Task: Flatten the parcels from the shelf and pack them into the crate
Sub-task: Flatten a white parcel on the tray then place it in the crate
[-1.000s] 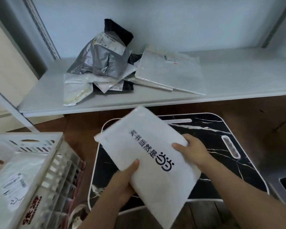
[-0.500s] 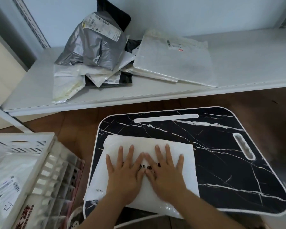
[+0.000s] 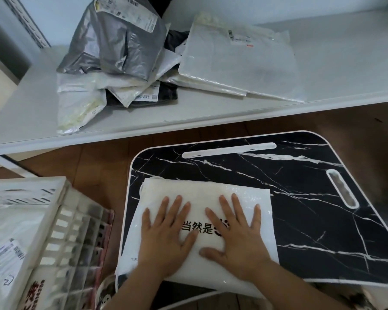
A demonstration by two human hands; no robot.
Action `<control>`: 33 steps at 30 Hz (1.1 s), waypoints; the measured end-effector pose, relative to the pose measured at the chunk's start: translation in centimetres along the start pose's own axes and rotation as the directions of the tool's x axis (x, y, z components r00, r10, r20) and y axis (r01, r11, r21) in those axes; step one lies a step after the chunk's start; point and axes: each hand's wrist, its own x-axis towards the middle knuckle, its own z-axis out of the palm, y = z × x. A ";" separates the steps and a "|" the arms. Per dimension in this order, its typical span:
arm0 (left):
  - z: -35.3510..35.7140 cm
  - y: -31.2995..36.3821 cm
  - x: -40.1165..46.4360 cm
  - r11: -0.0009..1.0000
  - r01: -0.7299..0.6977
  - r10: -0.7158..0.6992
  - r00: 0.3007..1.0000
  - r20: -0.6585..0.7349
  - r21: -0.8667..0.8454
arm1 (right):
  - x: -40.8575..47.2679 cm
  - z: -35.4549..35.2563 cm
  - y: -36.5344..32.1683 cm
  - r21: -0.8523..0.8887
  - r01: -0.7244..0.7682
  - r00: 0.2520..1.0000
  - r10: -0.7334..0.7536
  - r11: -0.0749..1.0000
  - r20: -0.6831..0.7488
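A white padded parcel [image 3: 202, 193] with black printed characters lies flat on the black marble-patterned lap table [image 3: 300, 198]. My left hand [image 3: 166, 233] presses on its left half, palm down with fingers spread. My right hand [image 3: 238, 233] presses on its right half the same way. A white slatted crate [image 3: 61, 220] stands at the lower left with a white labelled parcel [image 3: 11, 242] inside. On the grey shelf [image 3: 345, 63] behind lie several more parcels: a crumpled silver bag [image 3: 114, 45], a large flat white mailer [image 3: 244, 61] and a small white pouch [image 3: 76, 108].
The shelf's front edge [image 3: 211, 124] runs just beyond the lap table. Brown wooden floor [image 3: 103, 164] shows between shelf, crate and table. A metal shelf upright [image 3: 25, 21] rises at the far left. The lap table has a long slot [image 3: 229, 149] and a side handle hole [image 3: 342, 189].
The parcel was held in the air, then laid flat on the lap table. Both hands pressed together at its middle and have since slid apart toward its sides.
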 end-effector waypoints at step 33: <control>-6.2 -4.7 -5.1 0.473 0.792 -0.609 0.610 0.507 -0.385 | -6.2 -6.0 0.7 0.807 -0.574 0.716 0.395 -0.135 0.576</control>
